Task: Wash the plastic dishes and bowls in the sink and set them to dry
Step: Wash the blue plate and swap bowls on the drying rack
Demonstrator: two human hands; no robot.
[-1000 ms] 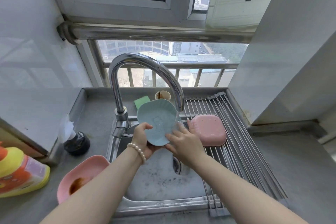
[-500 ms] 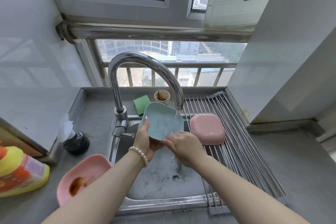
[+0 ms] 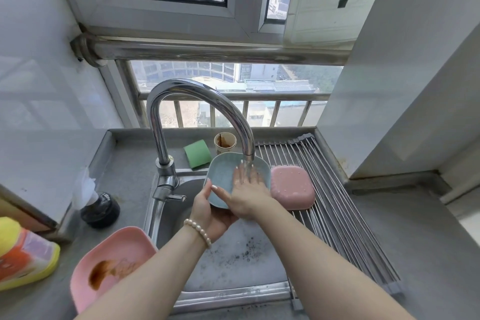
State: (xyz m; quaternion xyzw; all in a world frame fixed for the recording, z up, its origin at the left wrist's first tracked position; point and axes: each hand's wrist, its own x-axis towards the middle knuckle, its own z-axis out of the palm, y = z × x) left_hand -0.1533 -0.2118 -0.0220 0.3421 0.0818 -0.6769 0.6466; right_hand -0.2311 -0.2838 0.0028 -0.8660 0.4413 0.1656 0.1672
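My left hand grips the near edge of a pale blue plastic dish, held tilted over the sink under the tap's spout. Water runs onto the dish. My right hand lies flat inside the dish with straight fingers, under the stream. A pink dish rests upside down on the roll-up drying rack to the right. On the counter at the left sits another pink dish, smeared with brown sauce.
The tap's lever sticks out at the sink's left rim. A green sponge and a stained paper cup stand behind the sink. A yellow detergent bottle lies at far left beside a dark round holder.
The blue dish has turned so its inside faces up under the spout. My right hand moved from the dish's lower edge into its inside, fingers flat in the water.
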